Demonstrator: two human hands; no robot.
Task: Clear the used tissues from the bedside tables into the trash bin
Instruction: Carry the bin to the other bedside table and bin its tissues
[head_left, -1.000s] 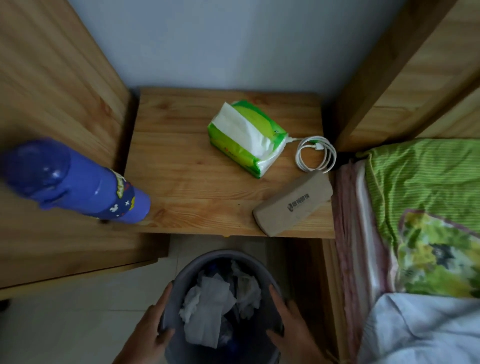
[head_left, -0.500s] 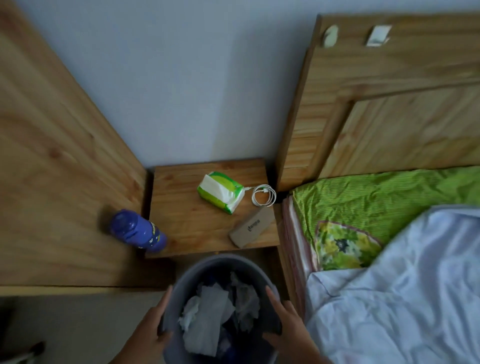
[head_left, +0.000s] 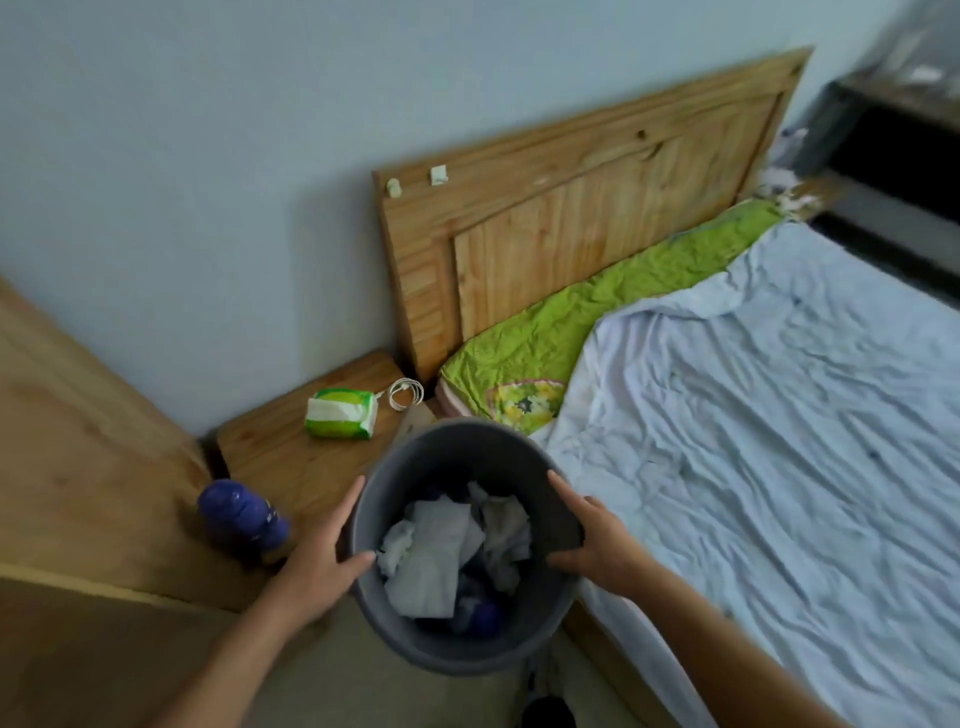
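Both hands — left hand (head_left: 317, 564) and right hand (head_left: 597, 540) — grip the trash bin (head_left: 467, 654), now lifted off the floor. Crumpled tissues (head_left: 441, 551) lie inside, and the bedside table (head_left: 291, 457) has dropped back — probably cleared.

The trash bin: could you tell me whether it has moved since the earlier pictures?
Yes. The trash bin has been lifted: its rim now overlaps the bedside table edge, whereas before it sat below that edge. Left hand and right hand grip it.

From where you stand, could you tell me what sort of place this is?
Most likely a bedroom: a bed with a wooden headboard, a wooden bedside table holding a tissue pack, against a plain wall.
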